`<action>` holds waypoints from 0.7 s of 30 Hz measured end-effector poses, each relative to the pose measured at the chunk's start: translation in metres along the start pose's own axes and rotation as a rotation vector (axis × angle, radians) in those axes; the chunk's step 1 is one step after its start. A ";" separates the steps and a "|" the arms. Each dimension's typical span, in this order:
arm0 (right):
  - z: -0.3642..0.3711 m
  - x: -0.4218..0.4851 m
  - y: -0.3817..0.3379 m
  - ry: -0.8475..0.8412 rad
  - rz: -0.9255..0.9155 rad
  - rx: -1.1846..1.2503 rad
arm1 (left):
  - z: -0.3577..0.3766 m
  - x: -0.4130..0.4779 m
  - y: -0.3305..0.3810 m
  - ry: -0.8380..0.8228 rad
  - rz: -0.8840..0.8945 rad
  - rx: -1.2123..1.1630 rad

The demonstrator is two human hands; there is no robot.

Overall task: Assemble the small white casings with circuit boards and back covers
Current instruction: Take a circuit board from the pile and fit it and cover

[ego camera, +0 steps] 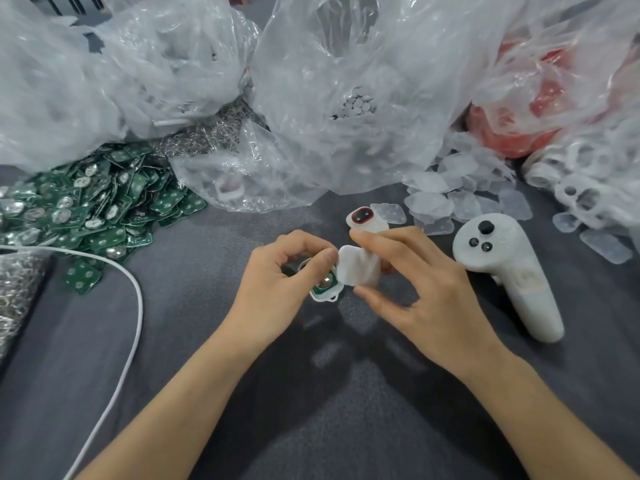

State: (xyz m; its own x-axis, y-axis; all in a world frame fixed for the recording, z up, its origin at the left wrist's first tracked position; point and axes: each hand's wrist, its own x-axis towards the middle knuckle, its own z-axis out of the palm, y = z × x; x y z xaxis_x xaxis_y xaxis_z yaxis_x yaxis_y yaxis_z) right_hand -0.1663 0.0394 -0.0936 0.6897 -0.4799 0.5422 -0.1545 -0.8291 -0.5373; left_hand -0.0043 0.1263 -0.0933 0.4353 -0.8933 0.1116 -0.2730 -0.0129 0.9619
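My left hand (277, 282) grips a small white casing (325, 289) with a green circuit board and a silver button cell seated in it. My right hand (408, 282) pinches a white back cover (356, 268) between thumb and fingers, its edge touching the casing's right side. An assembled casing with a red-ringed dark face (362, 218) lies just beyond my right fingers. Green circuit boards (97, 206) are heaped at the left. Translucent back covers (460, 188) are spread at the right.
Large clear plastic bags (346, 81) fill the back of the grey cloth. A white handheld controller (509, 268) lies right of my right hand. A white cable (131, 313) curves along the left. Loose white casings (581, 195) spill from the bag at the far right.
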 end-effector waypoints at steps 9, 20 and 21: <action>0.003 -0.001 0.001 0.016 0.005 -0.074 | -0.001 0.001 0.000 -0.041 0.054 0.075; -0.003 -0.001 0.011 0.109 0.306 0.083 | -0.008 0.001 -0.013 -0.079 0.029 0.768; -0.003 0.000 0.011 0.115 0.313 0.094 | -0.008 0.001 -0.012 -0.092 0.045 0.785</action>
State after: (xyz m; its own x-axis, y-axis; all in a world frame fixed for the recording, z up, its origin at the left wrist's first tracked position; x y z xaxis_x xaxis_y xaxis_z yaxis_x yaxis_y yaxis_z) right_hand -0.1702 0.0295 -0.0981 0.5340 -0.7404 0.4082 -0.2767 -0.6093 -0.7431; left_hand 0.0069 0.1289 -0.1031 0.3459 -0.9338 0.0921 -0.8292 -0.2582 0.4958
